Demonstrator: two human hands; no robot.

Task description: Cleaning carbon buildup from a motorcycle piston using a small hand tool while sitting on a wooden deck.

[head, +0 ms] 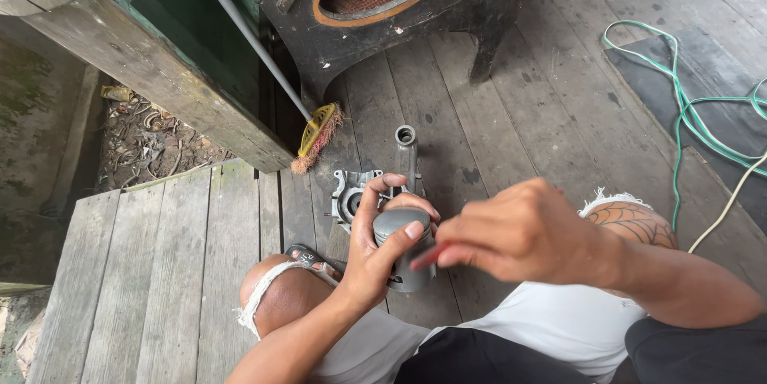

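Hands are meeting over a grey metal cylinder at the lower centre of the frame, above a weathered plank floor. The left hand is coming up from the bottom edge and wrapping the cylinder: its thumb is pressing across the rounded top, while the other fingers are curling around the far side, so the part is sitting deep in the closed grip. The right hand is reaching in from the right, fingers bunched and pinched shut on a slim red tool, whose tip is touching the cylinder's right side just below the left thumb. What kind of tool it is cannot be told, since most of it is lying hidden inside the fist.

Just behind the hands, a grey metal casing with a round opening and an upright tube is resting on the planks. A broom with a yellow head is leaning at the upper centre beside a dark wooden chair. A green cable is looping across the floor at the right edge. The person's bare knees are showing at the bottom, with a sandal near the left one.
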